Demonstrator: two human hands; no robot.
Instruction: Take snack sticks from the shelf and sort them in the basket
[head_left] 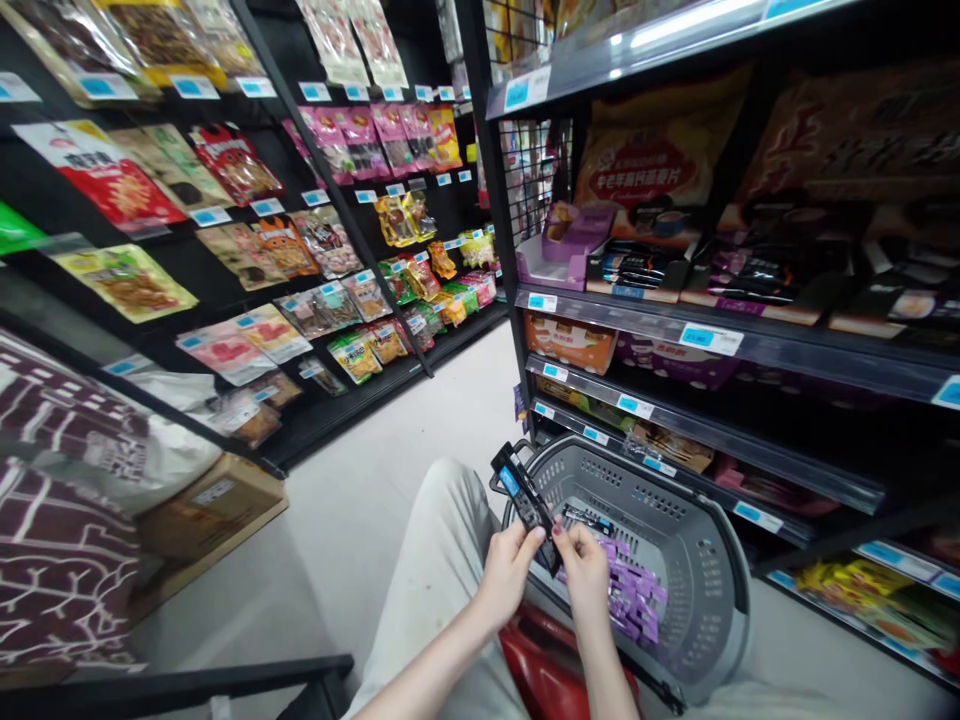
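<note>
Packet (527,502), left hand (504,574) pinching, right hand (586,572) pinching

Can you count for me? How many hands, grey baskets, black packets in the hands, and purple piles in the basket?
Hands: 2, the left hand and the right hand
Grey basket: 1
Black packet in the hands: at least 1
Purple pile: 1, too jumbled to count each piece
Total: at least 5
</note>
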